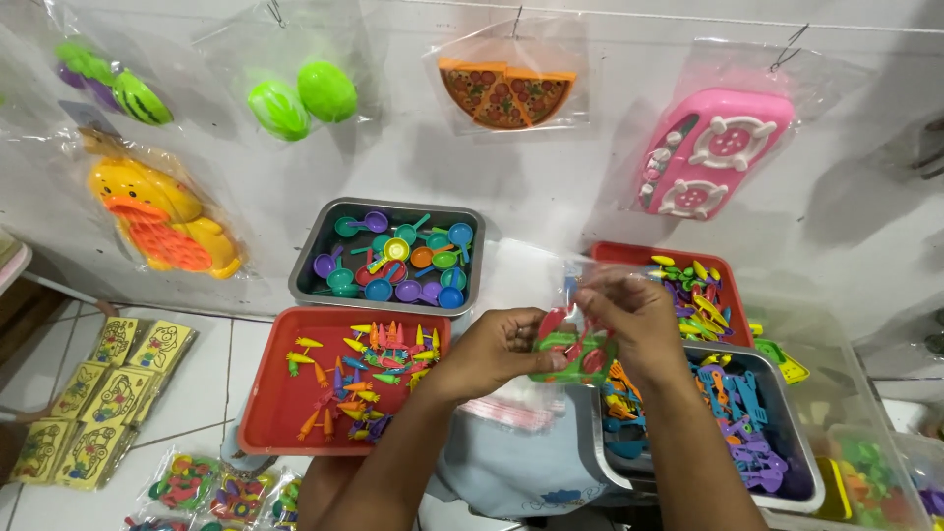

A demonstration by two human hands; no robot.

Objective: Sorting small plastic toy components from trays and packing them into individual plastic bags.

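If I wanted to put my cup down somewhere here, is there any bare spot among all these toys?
Yes: the left half of the red tray is bare, beside its little carrots. White floor shows between that tray and the yellow packets. The grey tray of spoons and the bins under the right hand are crowded.

White wall (551, 177) w/ hung toy bags; pale tiled floor (197, 393).

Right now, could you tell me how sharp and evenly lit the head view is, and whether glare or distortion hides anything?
In the head view, light is even and shadows soft; the right hand and the clear bag it shares with the left hand are slightly motion-blurred; glare whitens the hanging bag around the pink toy stove; edges bow with wide-angle distortion; the red tray stays sharp.
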